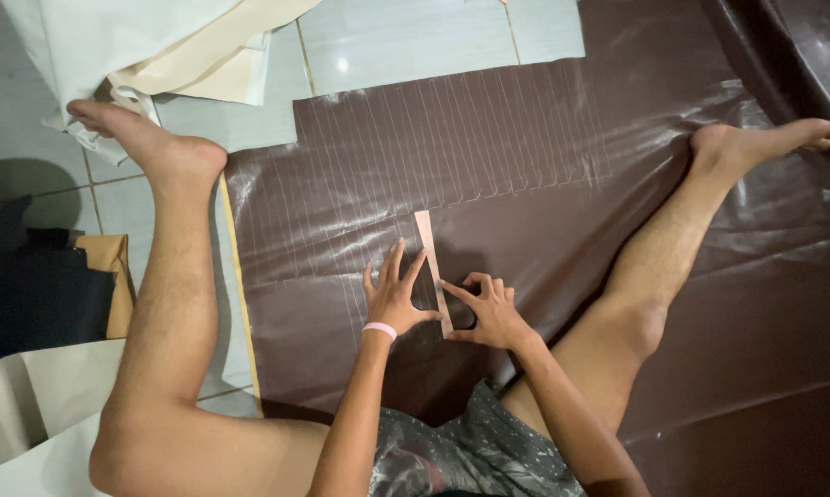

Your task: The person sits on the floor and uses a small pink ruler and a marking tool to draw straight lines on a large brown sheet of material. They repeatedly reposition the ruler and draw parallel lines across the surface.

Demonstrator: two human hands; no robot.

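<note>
A narrow pale strip template lies upright on a dark brown glossy sheet spread on the tiled floor. My left hand, with a pink band at the wrist, presses flat with fingers spread against the strip's left side. Beside the strip's lower right edge my right hand has its fingers curled and the index finger touching the strip; whether it holds a marking tool is hidden. Rows of thin traced outlines cover the sheet above and left of the strip.
My bare legs spread to both sides, left foot and right foot resting near the sheet's edges. Cream and pale green sheets pile at top left. A dark bag and tan material lie at left.
</note>
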